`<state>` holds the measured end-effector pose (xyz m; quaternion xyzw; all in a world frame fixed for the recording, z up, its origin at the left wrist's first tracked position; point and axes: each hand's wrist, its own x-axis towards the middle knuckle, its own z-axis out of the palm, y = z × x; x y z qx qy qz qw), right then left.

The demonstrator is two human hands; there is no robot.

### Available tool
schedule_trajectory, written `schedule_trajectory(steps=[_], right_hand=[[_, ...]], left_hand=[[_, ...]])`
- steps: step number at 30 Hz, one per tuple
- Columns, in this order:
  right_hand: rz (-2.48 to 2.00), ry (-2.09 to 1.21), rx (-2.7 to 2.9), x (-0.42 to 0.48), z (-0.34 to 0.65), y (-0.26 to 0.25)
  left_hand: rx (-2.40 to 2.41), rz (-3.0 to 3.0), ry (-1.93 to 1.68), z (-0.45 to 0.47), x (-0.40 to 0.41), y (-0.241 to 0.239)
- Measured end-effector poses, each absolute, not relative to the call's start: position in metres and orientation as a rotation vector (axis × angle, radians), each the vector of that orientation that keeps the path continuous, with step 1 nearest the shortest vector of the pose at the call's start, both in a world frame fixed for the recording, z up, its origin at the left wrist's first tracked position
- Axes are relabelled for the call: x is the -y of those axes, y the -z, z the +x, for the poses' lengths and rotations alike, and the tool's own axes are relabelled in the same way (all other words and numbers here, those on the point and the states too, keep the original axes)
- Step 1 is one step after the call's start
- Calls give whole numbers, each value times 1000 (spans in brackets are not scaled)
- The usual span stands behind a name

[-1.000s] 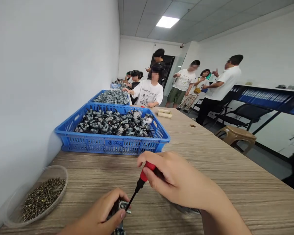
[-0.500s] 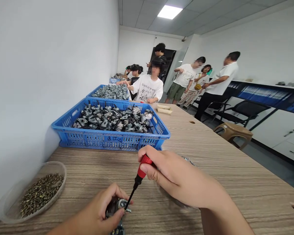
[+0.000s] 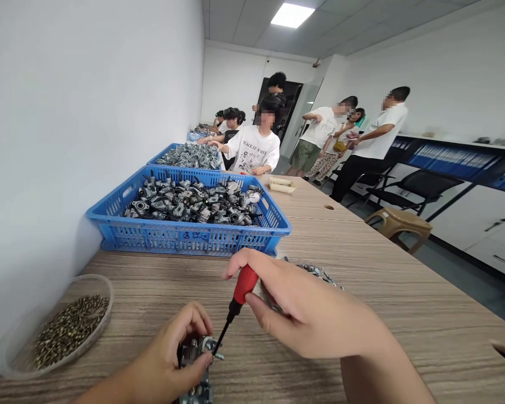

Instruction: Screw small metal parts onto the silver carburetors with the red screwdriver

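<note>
Low in the view, my left hand (image 3: 168, 350) is closed around a small metal carburetor (image 3: 198, 387), thumb on the near side and fingers on the far side. A red-handled screwdriver (image 3: 246, 285) leans down to the left, its black shaft reaching the carburetor beside my left thumb. My right hand (image 3: 298, 306) grips the red handle from above, index finger lifted over its top. The screwdriver tip meets the carburetor, but the exact contact point is too small to make out. Partly behind my right hand lies a pile of small metal parts (image 3: 320, 273).
A clear plastic bowl of brass-coloured screws (image 3: 71, 328) stands left by the wall. Ahead, a blue basket (image 3: 193, 238) holds many carburetors, with another blue basket (image 3: 165, 152) behind. A cream tray (image 3: 281, 186) lies farther back. Several people sit or stand beyond.
My right hand's fingers have loosened and shifted on the screwdriver handle, the index finger rising. More of the metal pile shows behind it. The carburetor stays in my left hand.
</note>
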<state>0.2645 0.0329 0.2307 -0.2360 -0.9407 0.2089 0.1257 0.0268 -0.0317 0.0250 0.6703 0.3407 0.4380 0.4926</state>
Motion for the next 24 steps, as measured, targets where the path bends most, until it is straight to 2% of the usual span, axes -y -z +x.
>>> schedule_trajectory(steps=[5, 11, 19, 24], right_hand=[[-597, -646, 2741, -40, 263, -230], [-795, -247, 2701, -44, 257, -221], [-749, -576, 2737, -33, 269, -236], [-617, -588, 2704, -40, 262, -231]], left_hand=[[-853, 1666, -1040, 25, 33, -28], [-850, 1665, -1032, 23, 35, -26], [-804, 1671, -1074, 21, 35, -21], [-812, 1691, -1070, 22, 33, -24]])
